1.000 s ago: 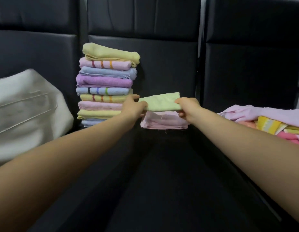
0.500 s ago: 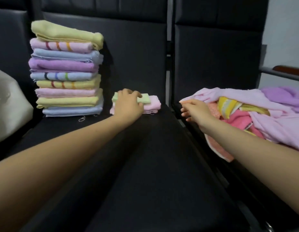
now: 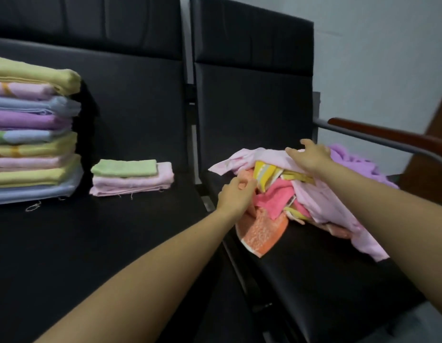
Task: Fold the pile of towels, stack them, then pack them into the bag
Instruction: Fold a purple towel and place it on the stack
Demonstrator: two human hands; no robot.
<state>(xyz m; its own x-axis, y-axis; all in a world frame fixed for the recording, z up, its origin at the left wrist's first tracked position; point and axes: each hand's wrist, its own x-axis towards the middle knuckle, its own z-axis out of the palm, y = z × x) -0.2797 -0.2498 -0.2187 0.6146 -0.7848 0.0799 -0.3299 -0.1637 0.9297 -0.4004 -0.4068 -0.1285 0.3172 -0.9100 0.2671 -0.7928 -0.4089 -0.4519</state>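
- left hand (image 3: 236, 194) is at the near-left edge of the unfolded towel pile (image 3: 321, 194), fingers curled onto the orange towel (image 3: 263, 230); looks like a pinch on its upper edge, the contact itself is partly hidden by the hand
- orange towel hangs below and to the right of the left hand, draped over the front of the black seat (image 3: 338, 280)
- right hand (image 3: 310, 157) lies on top of the pile, further back and to the right of the left hand; fingers spread and mostly straight, pressing on the light pink towel (image 3: 321, 201), nothing gripped
- light pink towel runs from under the right palm down toward the right forearm
- between the two hands: yellow striped towel (image 3: 267, 175) and hot pink towel (image 3: 273, 196), crumpled
- purple towel (image 3: 351, 162) just beyond the right hand, to its right
- small folded stack well to the left of the left hand: green folded towel (image 3: 124, 167) lying on a pink folded towel (image 3: 133, 183)
- tall folded stack (image 3: 34, 134) further left again, just beside the small one, cut off by the frame edge
- wooden armrest (image 3: 388, 134) behind and to the right of the right hand
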